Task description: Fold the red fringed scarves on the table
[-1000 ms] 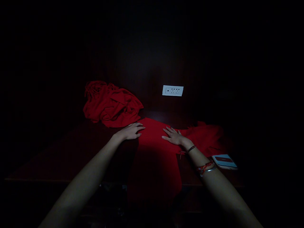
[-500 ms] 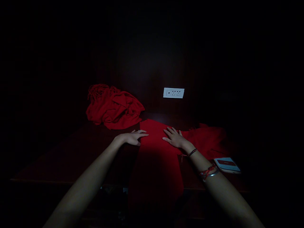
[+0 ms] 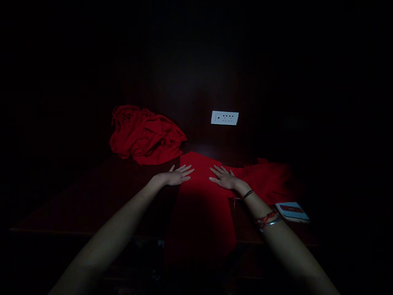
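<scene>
A long strip of red cloth (image 3: 201, 196) lies flat on a dark table and hangs over its front edge. My left hand (image 3: 178, 175) rests on the strip's left border, fingers spread, a ring on one of them. On the right border, my right hand (image 3: 224, 178) lies palm down with its fingers apart. More red cloth (image 3: 267, 180) spreads out loosely to the right of my right hand, partly lost in shadow; whether it joins the strip I cannot tell.
A heap of red fabric with fringe (image 3: 149, 137) sits at the back left. On the right, near my forearm, lies a phone (image 3: 291, 212). A white socket plate (image 3: 224, 118) is on the wall behind the dark table (image 3: 101, 196). Surroundings are very dark.
My left hand has turned flatter onto the cloth, its fingers now more spread. My right hand stays nearly in place. The whole view has shifted slightly.
</scene>
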The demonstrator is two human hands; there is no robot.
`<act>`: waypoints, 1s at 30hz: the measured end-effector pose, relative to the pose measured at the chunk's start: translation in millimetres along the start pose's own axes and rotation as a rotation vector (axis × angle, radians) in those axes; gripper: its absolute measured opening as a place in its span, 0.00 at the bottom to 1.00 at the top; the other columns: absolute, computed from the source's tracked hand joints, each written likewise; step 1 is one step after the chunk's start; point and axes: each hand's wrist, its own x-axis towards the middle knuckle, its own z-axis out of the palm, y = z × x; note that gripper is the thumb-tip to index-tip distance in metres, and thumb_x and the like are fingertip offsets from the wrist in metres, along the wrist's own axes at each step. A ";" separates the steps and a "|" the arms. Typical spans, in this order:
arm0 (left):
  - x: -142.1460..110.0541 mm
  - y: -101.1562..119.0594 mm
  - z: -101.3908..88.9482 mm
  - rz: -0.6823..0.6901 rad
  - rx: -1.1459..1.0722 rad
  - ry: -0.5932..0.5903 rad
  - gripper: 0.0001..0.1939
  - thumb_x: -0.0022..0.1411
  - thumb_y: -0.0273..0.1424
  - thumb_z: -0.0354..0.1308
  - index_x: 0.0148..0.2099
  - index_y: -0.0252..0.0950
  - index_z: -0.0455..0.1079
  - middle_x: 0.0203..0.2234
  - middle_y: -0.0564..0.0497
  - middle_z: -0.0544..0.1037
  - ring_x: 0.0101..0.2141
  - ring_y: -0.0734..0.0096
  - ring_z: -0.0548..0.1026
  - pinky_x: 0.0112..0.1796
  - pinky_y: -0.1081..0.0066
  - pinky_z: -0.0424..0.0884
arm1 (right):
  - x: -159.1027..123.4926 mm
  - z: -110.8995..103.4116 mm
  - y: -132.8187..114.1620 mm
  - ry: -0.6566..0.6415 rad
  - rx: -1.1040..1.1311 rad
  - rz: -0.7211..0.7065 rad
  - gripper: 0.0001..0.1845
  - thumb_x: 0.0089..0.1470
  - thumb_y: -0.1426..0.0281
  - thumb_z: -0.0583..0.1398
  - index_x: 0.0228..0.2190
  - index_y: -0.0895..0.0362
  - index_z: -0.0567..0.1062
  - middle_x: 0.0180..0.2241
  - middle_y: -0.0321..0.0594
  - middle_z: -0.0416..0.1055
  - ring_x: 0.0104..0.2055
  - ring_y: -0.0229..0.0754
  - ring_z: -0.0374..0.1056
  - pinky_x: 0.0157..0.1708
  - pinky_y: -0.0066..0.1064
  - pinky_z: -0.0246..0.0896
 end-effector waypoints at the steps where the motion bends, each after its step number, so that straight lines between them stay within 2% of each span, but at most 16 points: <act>1: -0.2 -2.0 0.0 -0.012 0.011 0.018 0.25 0.60 0.42 0.30 0.58 0.46 0.34 0.57 0.53 0.36 0.55 0.63 0.36 0.47 0.48 0.34 | -0.1 0.0 0.3 0.003 0.001 0.000 0.39 0.43 0.44 0.34 0.54 0.48 0.39 0.57 0.34 0.30 0.57 0.49 0.25 0.51 0.50 0.25; 5: 1.1 -12.0 2.7 -0.131 0.086 0.170 0.23 0.59 0.36 0.36 0.57 0.45 0.44 0.57 0.52 0.40 0.55 0.61 0.37 0.48 0.49 0.39 | -1.0 0.2 0.4 0.023 -0.001 -0.002 0.38 0.45 0.45 0.35 0.54 0.48 0.40 0.57 0.35 0.30 0.57 0.50 0.25 0.50 0.51 0.25; 8: 3.3 -15.2 4.3 -0.175 0.140 0.249 0.22 0.57 0.33 0.38 0.55 0.42 0.50 0.56 0.50 0.46 0.55 0.61 0.40 0.48 0.49 0.41 | -3.0 0.5 -4.0 0.090 -0.024 -0.053 0.37 0.45 0.46 0.36 0.54 0.49 0.40 0.57 0.37 0.30 0.57 0.50 0.24 0.50 0.51 0.25; 10: 5.3 -14.2 5.0 -0.166 0.144 0.245 0.22 0.58 0.33 0.36 0.55 0.39 0.50 0.55 0.49 0.50 0.54 0.63 0.44 0.48 0.50 0.42 | -4.1 1.1 -9.2 0.097 -0.035 -0.126 0.36 0.45 0.46 0.37 0.54 0.47 0.40 0.57 0.36 0.29 0.57 0.49 0.23 0.50 0.51 0.24; 13: 7.5 -10.8 6.3 -0.157 0.121 0.254 0.23 0.59 0.37 0.33 0.55 0.37 0.50 0.54 0.47 0.52 0.54 0.63 0.46 0.48 0.51 0.42 | -4.2 2.6 -16.4 0.001 -0.021 -0.174 0.36 0.45 0.45 0.36 0.54 0.46 0.39 0.57 0.35 0.29 0.57 0.49 0.24 0.50 0.51 0.23; 17: 7.1 -7.9 7.8 -0.174 0.128 0.333 0.27 0.58 0.42 0.34 0.57 0.34 0.47 0.55 0.45 0.47 0.54 0.60 0.42 0.48 0.52 0.43 | -2.9 3.1 -16.6 -0.013 -0.008 -0.170 0.36 0.45 0.45 0.35 0.54 0.45 0.40 0.57 0.35 0.30 0.57 0.49 0.25 0.50 0.51 0.24; 19: 6.5 -7.7 7.9 -0.210 0.104 0.302 0.28 0.58 0.43 0.35 0.57 0.36 0.45 0.56 0.45 0.44 0.54 0.58 0.41 0.48 0.51 0.44 | -1.9 2.2 -11.6 0.027 -0.016 -0.139 0.36 0.45 0.45 0.35 0.54 0.46 0.41 0.57 0.36 0.30 0.57 0.49 0.25 0.50 0.50 0.24; 22: 6.6 -7.8 8.4 -0.272 0.047 0.203 0.27 0.58 0.43 0.32 0.58 0.37 0.44 0.56 0.46 0.44 0.54 0.56 0.40 0.47 0.49 0.43 | 0.6 0.5 0.1 0.067 -0.027 0.017 0.37 0.45 0.45 0.35 0.54 0.48 0.41 0.57 0.39 0.30 0.57 0.51 0.25 0.49 0.52 0.25; 23: 6.9 -7.6 8.7 -0.284 0.045 0.199 0.27 0.58 0.43 0.32 0.58 0.37 0.44 0.56 0.46 0.43 0.54 0.55 0.39 0.47 0.49 0.42 | 1.7 0.1 4.2 0.067 -0.027 0.068 0.37 0.45 0.45 0.35 0.54 0.48 0.41 0.57 0.39 0.31 0.57 0.52 0.25 0.49 0.53 0.26; 25: 7.7 -6.0 9.6 -0.276 0.071 0.270 0.27 0.59 0.42 0.33 0.57 0.36 0.45 0.56 0.45 0.42 0.54 0.55 0.38 0.48 0.49 0.40 | 4.1 -0.4 11.3 0.086 -0.036 0.117 0.37 0.45 0.45 0.35 0.54 0.48 0.43 0.57 0.40 0.33 0.57 0.53 0.28 0.48 0.53 0.27; 28: 8.8 -1.5 11.2 -0.138 0.088 0.376 0.27 0.58 0.44 0.34 0.58 0.39 0.43 0.57 0.47 0.39 0.55 0.58 0.35 0.48 0.51 0.39 | 7.6 -1.6 18.1 0.235 -0.090 0.148 0.34 0.48 0.49 0.36 0.54 0.50 0.44 0.56 0.43 0.39 0.56 0.51 0.31 0.48 0.53 0.29; 30: 9.3 1.5 12.1 -0.017 0.054 0.314 0.26 0.58 0.45 0.34 0.58 0.43 0.41 0.57 0.49 0.38 0.55 0.60 0.36 0.49 0.52 0.40 | 9.2 -3.6 20.6 0.309 -0.124 0.211 0.30 0.51 0.53 0.39 0.53 0.54 0.47 0.54 0.47 0.46 0.55 0.51 0.38 0.47 0.54 0.30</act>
